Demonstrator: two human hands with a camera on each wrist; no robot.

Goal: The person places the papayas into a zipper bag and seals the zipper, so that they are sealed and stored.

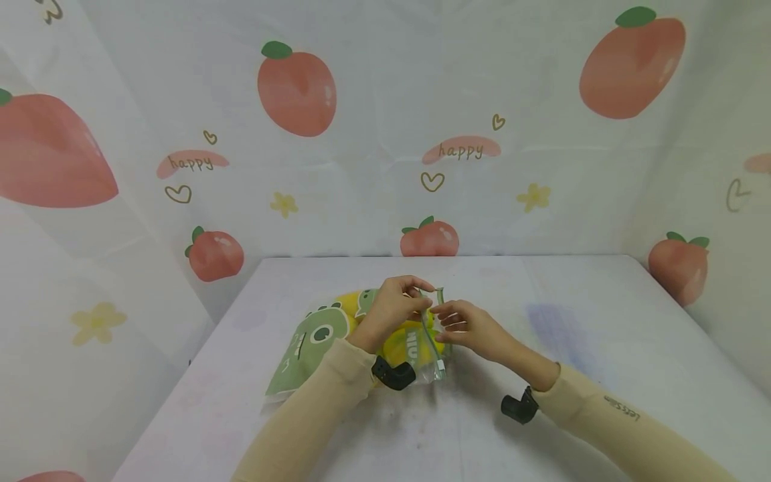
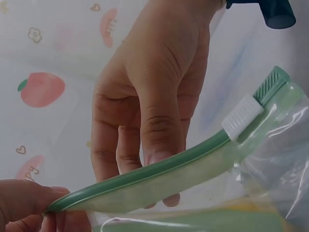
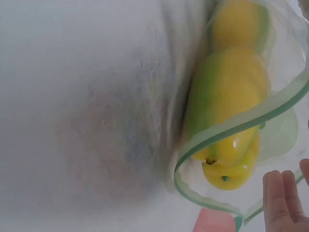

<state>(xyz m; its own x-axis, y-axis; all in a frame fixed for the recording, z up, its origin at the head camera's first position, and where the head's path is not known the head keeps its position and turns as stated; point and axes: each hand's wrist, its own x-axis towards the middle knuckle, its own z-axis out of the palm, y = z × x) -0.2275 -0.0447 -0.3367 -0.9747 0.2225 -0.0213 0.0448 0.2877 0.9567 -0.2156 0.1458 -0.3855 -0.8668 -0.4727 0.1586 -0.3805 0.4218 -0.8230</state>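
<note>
A clear zip bag (image 1: pixel 325 345) with a green cartoon creature print lies on the table, its mouth facing right. Inside it are smooth yellow-and-green, fruit-like pieces (image 3: pixel 231 106); their exact kind is unclear. My left hand (image 1: pixel 394 308) pinches the far end of the green zip strip (image 2: pixel 145 176) between thumb and fingers. At the mouth, my right hand (image 1: pixel 472 328) holds its loosely bent fingers beside the strip, which partly covers their tips in the left wrist view. The white slider (image 2: pixel 243 117) sits near the strip's other end. In the right wrist view the mouth gapes apart.
A white table (image 1: pixel 578 415) carries the bag, with a faint bluish stain (image 1: pixel 557 331) to the right. Behind it hangs a white backdrop cloth (image 1: pixel 373 94) printed with peaches, hearts and flowers. A black wrist camera (image 1: pixel 394 373) is strapped to the left wrist, another (image 1: pixel 519 407) to the right.
</note>
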